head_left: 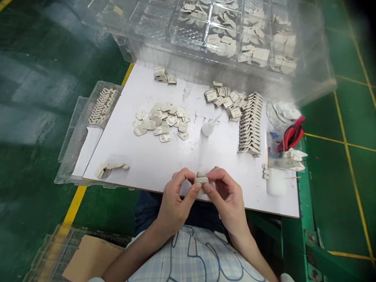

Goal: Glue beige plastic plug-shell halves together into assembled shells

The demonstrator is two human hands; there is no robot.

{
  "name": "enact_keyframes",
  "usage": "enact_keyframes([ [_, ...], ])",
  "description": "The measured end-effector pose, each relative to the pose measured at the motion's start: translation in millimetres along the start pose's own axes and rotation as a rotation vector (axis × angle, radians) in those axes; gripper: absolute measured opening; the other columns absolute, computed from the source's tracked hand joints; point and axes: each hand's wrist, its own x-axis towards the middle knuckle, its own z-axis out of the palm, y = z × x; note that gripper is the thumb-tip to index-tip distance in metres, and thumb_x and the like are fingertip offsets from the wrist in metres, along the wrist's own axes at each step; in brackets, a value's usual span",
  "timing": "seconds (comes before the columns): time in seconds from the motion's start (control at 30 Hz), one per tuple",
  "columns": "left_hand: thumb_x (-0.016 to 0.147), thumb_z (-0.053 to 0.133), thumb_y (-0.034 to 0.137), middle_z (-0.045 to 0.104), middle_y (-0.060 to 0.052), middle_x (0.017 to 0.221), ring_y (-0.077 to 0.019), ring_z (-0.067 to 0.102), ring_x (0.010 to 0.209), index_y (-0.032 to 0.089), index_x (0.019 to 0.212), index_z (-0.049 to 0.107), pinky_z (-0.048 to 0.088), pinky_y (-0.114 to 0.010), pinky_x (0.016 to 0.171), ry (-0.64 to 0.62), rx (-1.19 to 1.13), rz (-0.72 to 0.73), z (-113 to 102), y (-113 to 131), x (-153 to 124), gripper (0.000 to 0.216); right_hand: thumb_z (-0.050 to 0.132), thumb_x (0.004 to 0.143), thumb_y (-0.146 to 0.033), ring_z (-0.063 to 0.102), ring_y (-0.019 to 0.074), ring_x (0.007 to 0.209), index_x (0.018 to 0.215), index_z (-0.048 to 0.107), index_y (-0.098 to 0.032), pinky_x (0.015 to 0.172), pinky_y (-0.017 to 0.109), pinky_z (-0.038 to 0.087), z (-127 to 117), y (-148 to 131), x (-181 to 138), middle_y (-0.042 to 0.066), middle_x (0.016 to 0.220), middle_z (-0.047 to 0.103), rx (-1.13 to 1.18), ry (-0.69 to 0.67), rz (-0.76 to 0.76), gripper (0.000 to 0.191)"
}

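Note:
Between the thumbs and fingertips of both hands is a small beige plastic part (201,180), held just above the front edge of the white board (141,156). My left hand (176,196) pinches its left side; my right hand (227,196) pinches its right side. Beyond them a small white squeeze bottle (208,128) with a thin nozzle stands on the board. Flat rounded beige pieces (161,119) lie in a loose heap to the left. Squarer beige pieces (227,100) are piled at the back right, beside a long row of stacked beige parts (250,123).
A clear compartment tray (226,55) of beige parts spans the back. Clear trays (100,105) overlap the left edge. A curved beige piece (113,168) lies front left. Red-handled pliers (290,135) rest in a clear box at right, near a white block (276,182).

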Motion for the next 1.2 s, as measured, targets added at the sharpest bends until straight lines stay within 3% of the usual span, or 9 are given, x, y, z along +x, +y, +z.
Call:
enact_keyframes([
  [0.37,0.100,0.053,0.039,0.056,-0.001,0.081,-0.0189,0.051,0.081,0.023,0.086,0.057,0.042,-0.033,0.075,0.009,0.020,0.022,-0.8,0.5,-2.9,0.021,0.066,0.094,-0.033,0.049,0.0135,0.072,0.087,0.062,-0.024,0.065,0.027,0.039,2.8,-3.2,0.9,-0.003,0.078,0.056,-0.008,-0.013,-0.052,0.012],
  [0.57,0.097,0.059,0.044,0.054,0.000,0.081,-0.0165,0.051,0.077,0.021,0.087,0.058,0.045,-0.031,0.073,0.013,-0.209,-0.097,2.6,5.3,-1.1,0.024,0.069,0.091,-0.034,0.051,0.0147,0.071,0.085,0.063,-0.023,0.066,0.028,0.042,7.9,-2.0,3.7,-0.002,0.075,0.057,0.019,0.036,-0.083,0.014],
  [0.87,0.090,0.066,0.051,0.051,0.001,0.074,-0.0129,0.047,0.067,0.020,0.086,0.056,0.043,-0.025,0.061,-0.079,-0.537,-0.231,-0.1,8.6,0.5,0.033,0.058,0.098,-0.040,0.060,0.0162,0.074,0.094,0.070,-0.026,0.066,0.029,0.047,-1.0,-9.0,0.1,0.000,0.080,0.066,0.120,-0.072,-0.015,0.019],
  [1.03,0.096,0.061,0.042,0.054,-0.001,0.080,-0.0153,0.051,0.076,0.021,0.087,0.059,0.045,-0.029,0.071,-0.042,-0.325,-0.080,-2.5,5.8,-2.7,0.023,0.071,0.091,-0.034,0.057,0.0156,0.075,0.089,0.069,-0.025,0.068,0.029,0.046,2.3,-14.4,-2.2,-0.001,0.077,0.064,-0.067,-0.017,-0.034,0.009],
  [1.2,0.099,0.056,0.038,0.059,-0.003,0.084,-0.0200,0.054,0.084,0.023,0.089,0.060,0.046,-0.035,0.078,-0.007,-0.064,0.034,-3.4,4.8,-7.1,0.019,0.068,0.093,-0.032,0.054,0.0159,0.074,0.083,0.063,-0.023,0.067,0.030,0.044,3.0,-15.2,-3.8,0.000,0.075,0.060,-0.081,0.003,-0.077,0.014],
])
